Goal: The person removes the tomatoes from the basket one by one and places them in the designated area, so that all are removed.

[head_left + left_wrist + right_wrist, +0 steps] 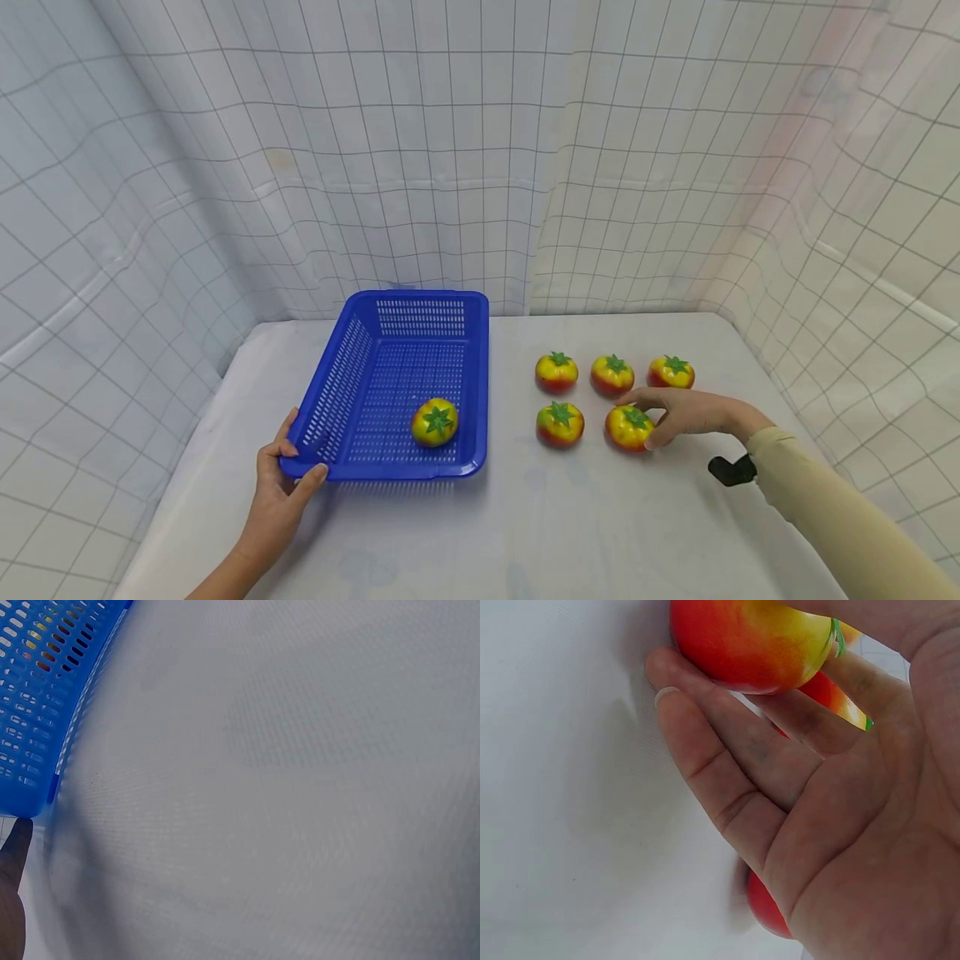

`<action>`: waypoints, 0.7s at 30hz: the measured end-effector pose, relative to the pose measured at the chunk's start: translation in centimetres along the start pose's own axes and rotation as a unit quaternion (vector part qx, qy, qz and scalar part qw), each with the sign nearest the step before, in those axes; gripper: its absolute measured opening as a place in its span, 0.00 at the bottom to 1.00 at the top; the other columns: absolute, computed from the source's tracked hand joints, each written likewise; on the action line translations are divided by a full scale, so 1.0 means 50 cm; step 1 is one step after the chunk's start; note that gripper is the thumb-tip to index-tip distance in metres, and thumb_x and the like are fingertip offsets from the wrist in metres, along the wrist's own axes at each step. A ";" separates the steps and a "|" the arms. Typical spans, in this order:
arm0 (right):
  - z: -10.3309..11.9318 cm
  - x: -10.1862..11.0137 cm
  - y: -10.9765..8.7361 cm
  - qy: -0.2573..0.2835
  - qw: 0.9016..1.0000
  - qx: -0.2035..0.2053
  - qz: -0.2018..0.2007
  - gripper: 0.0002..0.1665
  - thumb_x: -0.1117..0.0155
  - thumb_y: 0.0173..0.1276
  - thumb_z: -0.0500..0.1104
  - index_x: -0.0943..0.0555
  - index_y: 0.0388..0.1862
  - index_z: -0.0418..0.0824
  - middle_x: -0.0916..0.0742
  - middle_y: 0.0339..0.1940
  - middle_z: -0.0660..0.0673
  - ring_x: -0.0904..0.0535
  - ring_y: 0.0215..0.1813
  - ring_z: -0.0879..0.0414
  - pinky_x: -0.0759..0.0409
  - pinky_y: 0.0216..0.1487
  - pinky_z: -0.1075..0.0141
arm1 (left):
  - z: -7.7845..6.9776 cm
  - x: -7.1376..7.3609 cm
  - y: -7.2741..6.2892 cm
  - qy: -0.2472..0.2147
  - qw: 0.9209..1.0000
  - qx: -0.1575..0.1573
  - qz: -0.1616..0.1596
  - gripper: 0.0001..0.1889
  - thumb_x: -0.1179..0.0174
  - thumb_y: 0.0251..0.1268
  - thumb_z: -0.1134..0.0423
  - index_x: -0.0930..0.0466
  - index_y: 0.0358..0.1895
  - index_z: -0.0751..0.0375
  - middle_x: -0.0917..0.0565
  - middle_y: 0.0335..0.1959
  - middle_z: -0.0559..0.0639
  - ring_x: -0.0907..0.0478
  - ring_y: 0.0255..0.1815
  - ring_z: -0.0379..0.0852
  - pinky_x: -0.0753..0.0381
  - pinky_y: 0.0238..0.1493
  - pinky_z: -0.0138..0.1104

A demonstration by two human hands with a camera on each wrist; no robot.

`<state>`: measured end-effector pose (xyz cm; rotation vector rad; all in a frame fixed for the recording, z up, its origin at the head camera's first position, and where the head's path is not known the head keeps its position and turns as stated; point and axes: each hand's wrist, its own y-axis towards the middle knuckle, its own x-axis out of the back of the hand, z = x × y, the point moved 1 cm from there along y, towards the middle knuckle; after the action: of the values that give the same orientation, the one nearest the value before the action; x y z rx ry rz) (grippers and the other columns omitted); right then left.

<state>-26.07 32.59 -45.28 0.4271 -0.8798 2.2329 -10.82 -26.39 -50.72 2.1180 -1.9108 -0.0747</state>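
A blue plastic basket (480,392) with slotted walls stands left of centre, also seen at the edge of the left wrist view. My left hand (279,492) holds its near left corner, thumb on the front rim and fingers at the side. One red-yellow toy tomato (435,422) with a green star-shaped top lies inside, near the right wall. My right hand (686,414) pinches another toy tomato (628,428) on the table, with the thumb on its near side and fingers behind. In the right wrist view, that tomato (742,645) sits between thumb and fingers.
Left of the held one is a toy tomato (559,425). Behind stands a row of three: the left tomato (557,373), middle tomato (612,377) and right tomato (671,372). White gridded cloth (480,167) encloses the white table (525,533). A black object (731,472) is at the right wrist.
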 end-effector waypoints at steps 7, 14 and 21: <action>-0.003 -0.001 -0.002 0.002 1.000 -0.007 -0.005 0.39 0.24 0.62 0.44 0.27 0.71 0.58 0.30 0.74 0.39 0.36 0.74 0.39 0.29 0.66 0.42 | -0.001 0.000 0.000 -0.003 1.000 0.001 0.003 0.20 0.49 0.78 0.75 0.51 0.55 0.55 0.62 0.85 0.45 0.49 0.76 0.51 0.29 0.58 0.19; -0.005 -0.001 -0.002 -0.001 1.000 -0.011 -0.008 0.41 0.24 0.61 0.45 0.28 0.73 0.57 0.28 0.71 0.38 0.33 0.71 0.40 0.28 0.65 0.43 | 0.000 0.000 0.000 -0.001 1.000 0.000 0.004 0.20 0.49 0.78 0.75 0.51 0.55 0.54 0.62 0.85 0.45 0.48 0.76 0.49 0.29 0.58 0.19; -0.009 0.000 -0.005 -0.003 1.000 -0.006 -0.006 0.45 0.23 0.62 0.43 0.31 0.76 0.51 0.27 0.70 0.38 0.29 0.67 0.43 0.24 0.62 0.46 | 0.001 0.001 0.000 0.008 1.000 -0.002 0.002 0.20 0.49 0.78 0.75 0.51 0.55 0.54 0.62 0.85 0.45 0.47 0.75 0.46 0.29 0.57 0.19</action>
<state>-25.92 33.05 -45.50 0.4334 -0.8912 2.2149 -10.80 -26.42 -50.75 2.1066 -1.9040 -0.0602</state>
